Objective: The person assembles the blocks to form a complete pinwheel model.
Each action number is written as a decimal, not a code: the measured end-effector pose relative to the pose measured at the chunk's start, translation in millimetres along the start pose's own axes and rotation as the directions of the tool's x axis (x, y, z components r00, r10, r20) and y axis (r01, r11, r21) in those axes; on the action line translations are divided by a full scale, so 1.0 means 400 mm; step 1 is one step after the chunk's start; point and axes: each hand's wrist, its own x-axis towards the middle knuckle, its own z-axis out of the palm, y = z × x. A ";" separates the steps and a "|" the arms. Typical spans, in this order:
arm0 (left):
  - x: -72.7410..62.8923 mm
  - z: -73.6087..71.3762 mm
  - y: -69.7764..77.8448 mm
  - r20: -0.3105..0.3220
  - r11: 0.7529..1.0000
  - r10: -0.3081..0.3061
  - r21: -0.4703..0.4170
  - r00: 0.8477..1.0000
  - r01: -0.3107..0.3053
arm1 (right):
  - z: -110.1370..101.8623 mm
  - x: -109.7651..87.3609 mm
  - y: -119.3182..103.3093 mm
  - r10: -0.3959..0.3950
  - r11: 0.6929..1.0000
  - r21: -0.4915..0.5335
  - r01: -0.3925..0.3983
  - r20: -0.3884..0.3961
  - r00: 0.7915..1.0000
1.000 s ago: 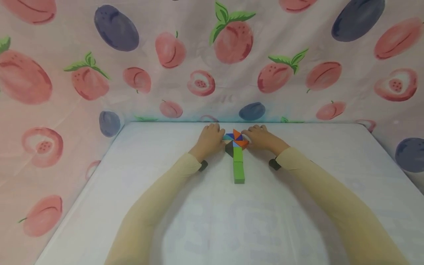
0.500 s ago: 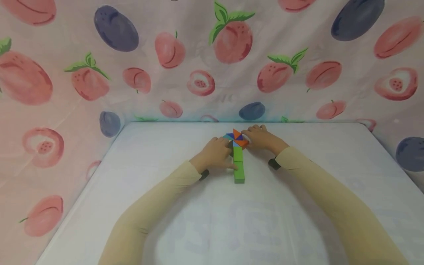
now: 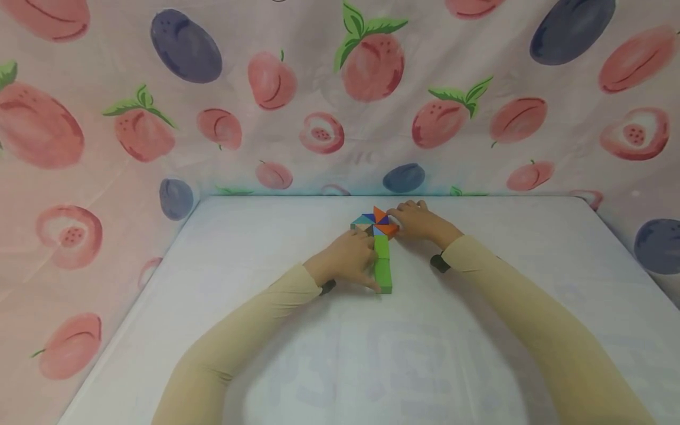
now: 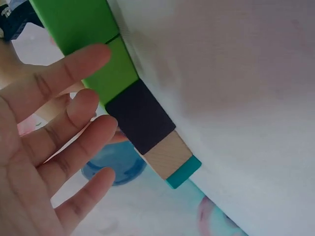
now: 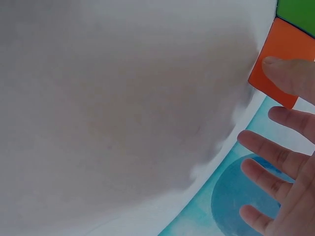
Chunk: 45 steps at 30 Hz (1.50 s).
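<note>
Triangular blocks form a pinwheel on the table. An orange triangle [image 3: 379, 213] points up at its top, and a teal triangle [image 3: 363, 219] lies on its left. Below it, an upper green block [image 3: 382, 247] and a lower green block [image 3: 383, 276] run in line toward the wearer. My left hand [image 3: 346, 260] lies along their left side, fingers mostly straight; its thumb is at the lower block's near end. In the left wrist view, a dark block [image 4: 140, 116] and a plain wood block [image 4: 169, 155] continue the row. My right hand [image 5: 290, 167] has its thumb against an orange block [image 5: 281, 54], other fingers spread.
A white-covered table [image 3: 425, 354] carries the blocks, close to its back edge. Behind and at the sides hangs a fruit-printed cloth [image 3: 223, 159]. Each wrist bears a dark camera, such as the right one [image 3: 440, 263].
My left hand has moved from the pinwheel's left side toward the wearer, down along the green blocks. The right hand stays by the orange block. The blocks show no clear shift.
</note>
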 end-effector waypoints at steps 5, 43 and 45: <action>-0.010 -0.007 0.003 -0.005 1.000 0.008 0.018 1.000 -0.008 | 0.006 0.003 0.007 -0.016 1.000 0.011 0.016 -0.012 1.000; -0.005 0.003 -0.001 0.007 1.000 0.000 -0.002 1.000 0.000 | 0.004 0.008 0.008 -0.001 1.000 0.002 0.001 -0.009 1.000; -0.010 0.002 -0.002 0.006 1.000 -0.008 -0.009 1.000 0.008 | 0.006 0.009 0.012 0.010 1.000 0.008 -0.010 -0.010 1.000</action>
